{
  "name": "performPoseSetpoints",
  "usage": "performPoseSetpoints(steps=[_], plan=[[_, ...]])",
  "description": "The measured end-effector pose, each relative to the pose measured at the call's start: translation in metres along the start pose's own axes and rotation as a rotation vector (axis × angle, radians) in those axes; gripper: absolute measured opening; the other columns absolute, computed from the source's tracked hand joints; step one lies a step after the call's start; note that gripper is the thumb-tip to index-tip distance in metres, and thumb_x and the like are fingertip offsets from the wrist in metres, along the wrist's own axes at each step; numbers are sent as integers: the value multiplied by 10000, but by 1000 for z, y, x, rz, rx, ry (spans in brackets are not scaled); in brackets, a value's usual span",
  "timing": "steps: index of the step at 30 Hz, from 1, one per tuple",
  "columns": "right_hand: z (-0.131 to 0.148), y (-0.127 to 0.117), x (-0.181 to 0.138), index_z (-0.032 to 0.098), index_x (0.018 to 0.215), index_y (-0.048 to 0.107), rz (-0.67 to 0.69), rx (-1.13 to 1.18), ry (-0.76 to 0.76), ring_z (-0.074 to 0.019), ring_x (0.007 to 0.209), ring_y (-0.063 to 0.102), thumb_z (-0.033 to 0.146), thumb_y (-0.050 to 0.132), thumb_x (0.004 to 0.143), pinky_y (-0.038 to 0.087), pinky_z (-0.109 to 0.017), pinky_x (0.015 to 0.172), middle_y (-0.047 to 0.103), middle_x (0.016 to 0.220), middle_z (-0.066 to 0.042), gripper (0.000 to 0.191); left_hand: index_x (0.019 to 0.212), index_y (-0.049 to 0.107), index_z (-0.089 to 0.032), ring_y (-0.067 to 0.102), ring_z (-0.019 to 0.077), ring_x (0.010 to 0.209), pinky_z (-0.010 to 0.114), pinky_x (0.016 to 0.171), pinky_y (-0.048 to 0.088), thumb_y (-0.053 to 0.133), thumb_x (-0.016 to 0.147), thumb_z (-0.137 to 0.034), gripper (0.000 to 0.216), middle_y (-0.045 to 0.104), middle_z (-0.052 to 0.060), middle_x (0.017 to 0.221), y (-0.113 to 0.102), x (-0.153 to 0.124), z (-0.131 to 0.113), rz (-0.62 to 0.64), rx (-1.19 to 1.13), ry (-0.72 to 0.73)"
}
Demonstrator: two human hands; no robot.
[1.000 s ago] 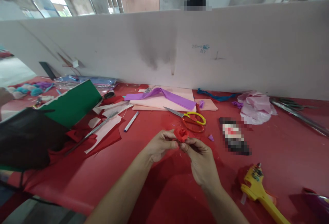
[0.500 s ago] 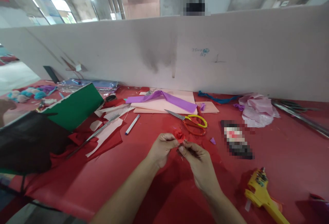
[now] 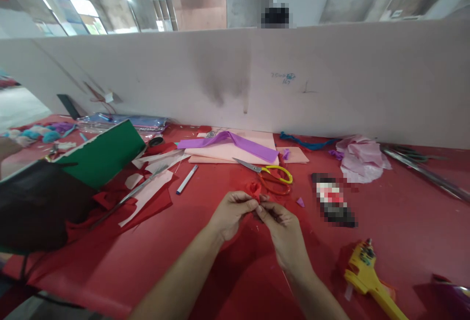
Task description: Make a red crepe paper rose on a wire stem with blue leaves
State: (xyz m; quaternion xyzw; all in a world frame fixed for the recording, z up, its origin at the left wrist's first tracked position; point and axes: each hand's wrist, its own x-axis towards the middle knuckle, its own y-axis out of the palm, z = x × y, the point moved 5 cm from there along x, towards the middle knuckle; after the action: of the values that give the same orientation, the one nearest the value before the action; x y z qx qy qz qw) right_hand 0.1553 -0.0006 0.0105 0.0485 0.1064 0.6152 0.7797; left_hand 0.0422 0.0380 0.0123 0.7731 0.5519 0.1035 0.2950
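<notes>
A small red paper flower [image 3: 253,189] stands up between my fingertips over the red table. My left hand [image 3: 235,212] pinches its base from the left, thumb and forefinger closed. From the right, my right hand [image 3: 279,219] pinches the same base, its thumb touching the left one. The lower end of the flower is hidden by the fingers. Just beyond the hands lie scissors [image 3: 281,173] with yellow and orange handles, blades pointing left. A purple paper strip [image 3: 249,147] rests on pale pink sheets [image 3: 198,156] behind them.
A yellow glue gun [image 3: 370,281] lies at the right front. Left of the hands are a marker [image 3: 187,179], paper scraps [image 3: 157,187], and a green board [image 3: 110,153]. Crumpled pink paper [image 3: 362,158] sits at the back right, before a white partition [image 3: 165,80].
Both hands keep their pinch on the flower, with the fingers shifting slightly. More of the flower shows above the fingertips. The view has moved a little to the right.
</notes>
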Motion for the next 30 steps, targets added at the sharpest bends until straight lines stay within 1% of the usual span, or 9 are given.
performPoseSetpoints(steps=[3, 6, 10, 15, 18, 22, 25, 28, 30], plan=[[1, 2, -1, 203, 716, 728, 20, 7, 2, -191, 697, 647, 356, 766, 643, 538, -360, 741, 722, 762, -32, 174, 594, 710, -135, 573, 129, 571, 282, 610, 449, 824, 542, -277, 189, 694, 60, 670, -1, 0, 1, 8, 14, -9], [1, 4, -2, 224, 703, 729, 54, 19, -3, -191, 754, 659, 340, 758, 657, 531, -342, 772, 729, 811, -19, 128, 603, 721, -139, 595, 142, 607, 279, 649, 450, 812, 549, -256, 158, 691, 52, 634, -3, 1, -1, 12, 41, 16], [-2, 5, -3, 249, 790, 738, 82, -57, -24, -188, 766, 661, 342, 740, 686, 515, -325, 775, 730, 790, -4, 139, 570, 711, -155, 618, 156, 641, 285, 695, 460, 785, 571, -233, 108, 693, 41, 606, -8, 2, -6, -19, 56, 65], [-2, 7, -5, 233, 891, 725, 125, -273, -69, -214, 761, 661, 405, 648, 775, 500, -328, 729, 733, 836, -41, 222, 618, 735, -161, 597, 135, 594, 260, 635, 459, 758, 588, -185, 45, 704, 37, 622, -9, 0, -16, -72, 151, 156], [0, 9, -6, 230, 933, 717, 159, -424, -123, -219, 787, 656, 424, 573, 832, 481, -309, 717, 726, 859, -50, 262, 610, 726, -151, 563, 117, 542, 251, 596, 453, 751, 609, -202, 57, 684, 34, 588, -10, 1, -17, -82, 156, 168], [2, 9, -6, 219, 868, 699, 183, -620, -190, -196, 713, 638, 449, 499, 874, 449, -271, 635, 702, 765, -31, 305, 601, 691, -144, 551, 85, 518, 206, 564, 440, 791, 592, -258, 153, 665, 14, 582, -19, 6, -15, -164, 30, 152], [2, 8, -5, 207, 780, 676, 279, -769, -191, -187, 643, 625, 456, 465, 884, 440, -262, 583, 677, 675, -19, 343, 620, 677, -134, 545, 60, 510, 171, 545, 432, 835, 527, -279, 234, 659, 4, 604, -30, 12, -15, -251, -116, 139], [6, -3, 7, 208, 905, 688, 323, -899, -178, -218, 828, 673, 454, 407, 907, 491, -287, 713, 731, 871, -50, 374, 668, 683, -111, 526, 41, 486, 143, 496, 404, 856, 487, -264, 294, 654, 13, 607, -43, 17, -15, -331, -221, 107], [17, -18, 26, 201, 1054, 661, 210, -1070, -231, -237, 996, 651, 440, 346, 929, 486, -319, 829, 709, 1066, -84, 415, 700, 687, -98, 510, 33, 471, 130, 461, 378, 850, 507, -245, 293, 650, 20, 608, -52, 20, -15, -375, -265, 89]])
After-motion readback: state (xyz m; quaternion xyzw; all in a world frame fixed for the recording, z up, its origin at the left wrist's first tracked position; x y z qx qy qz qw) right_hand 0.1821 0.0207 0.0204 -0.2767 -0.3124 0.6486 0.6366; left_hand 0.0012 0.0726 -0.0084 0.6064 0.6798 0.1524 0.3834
